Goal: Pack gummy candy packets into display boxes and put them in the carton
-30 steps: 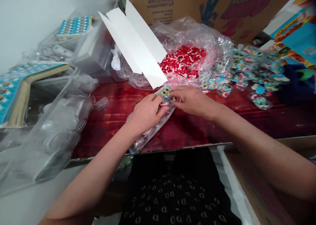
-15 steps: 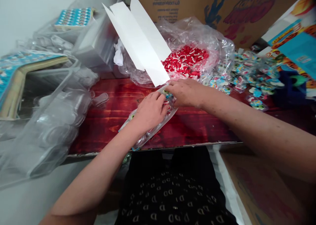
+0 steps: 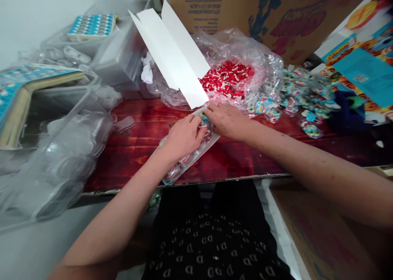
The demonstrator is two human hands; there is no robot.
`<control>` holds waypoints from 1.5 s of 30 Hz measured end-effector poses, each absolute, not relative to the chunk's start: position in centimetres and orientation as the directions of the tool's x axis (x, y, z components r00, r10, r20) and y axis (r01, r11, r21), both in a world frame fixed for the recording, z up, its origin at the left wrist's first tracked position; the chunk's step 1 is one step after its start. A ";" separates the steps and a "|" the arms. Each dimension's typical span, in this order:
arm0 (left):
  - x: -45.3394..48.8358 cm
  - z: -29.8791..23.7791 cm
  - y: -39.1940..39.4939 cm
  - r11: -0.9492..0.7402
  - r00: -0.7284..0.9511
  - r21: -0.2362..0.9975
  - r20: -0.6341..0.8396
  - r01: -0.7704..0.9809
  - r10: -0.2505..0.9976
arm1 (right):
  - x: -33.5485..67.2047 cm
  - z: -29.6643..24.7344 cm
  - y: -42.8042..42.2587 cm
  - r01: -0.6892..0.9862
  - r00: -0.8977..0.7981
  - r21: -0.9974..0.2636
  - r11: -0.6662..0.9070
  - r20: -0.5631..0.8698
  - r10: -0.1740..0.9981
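A long clear blister tray (image 3: 181, 165) with round pockets lies slantwise on the dark red wooden table (image 3: 141, 149). My left hand (image 3: 183, 137) rests on the tray's middle, fingers curled and pressed down on it. My right hand (image 3: 225, 119) lies over the tray's far end, fingers bent onto a small round eye-printed piece (image 3: 204, 117) there. Red-and-white candies show in some pockets under my hands.
A clear plastic bag of red-and-white candies (image 3: 229, 78) sits behind the hands, with white card strips (image 3: 175, 55) leaning over it. Several round eye-printed packs (image 3: 294, 93) lie at right. Stacks of clear trays (image 3: 64, 149) fill the left. A cardboard box (image 3: 245, 10) stands behind.
Both hands stay on the tray with only small finger shifts at its far end. The camera has tilted slightly, so the scene sits a little differently in view.
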State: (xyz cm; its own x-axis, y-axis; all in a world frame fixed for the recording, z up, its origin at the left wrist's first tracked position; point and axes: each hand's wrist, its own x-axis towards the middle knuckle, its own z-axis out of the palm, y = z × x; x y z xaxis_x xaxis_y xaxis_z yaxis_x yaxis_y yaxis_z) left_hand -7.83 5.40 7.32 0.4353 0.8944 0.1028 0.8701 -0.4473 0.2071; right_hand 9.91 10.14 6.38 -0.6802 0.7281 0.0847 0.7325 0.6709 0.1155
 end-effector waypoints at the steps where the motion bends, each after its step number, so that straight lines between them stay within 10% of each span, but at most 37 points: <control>1: -7.8 7.3 5.4 -0.449 0.438 0.204 0.100 0.870 0.893 | 10.1 6.3 10.1 0.732 -0.681 0.093 0.675 0.090 0.727; 24: -7.6 7.3 5.5 -0.451 0.441 0.167 0.092 0.877 0.893 | 11.4 7.1 10.1 0.777 -0.606 -0.038 0.628 0.220 0.764; 31: -7.8 7.1 5.5 -0.457 0.446 0.184 0.100 0.870 0.889 | 17.0 7.0 8.0 0.862 -0.295 -0.256 0.437 0.447 0.845; 45: -7.5 7.5 5.2 -0.447 0.437 0.210 0.092 0.870 0.895 | 22.2 1.3 3.3 0.959 -0.260 -0.032 0.282 0.299 0.918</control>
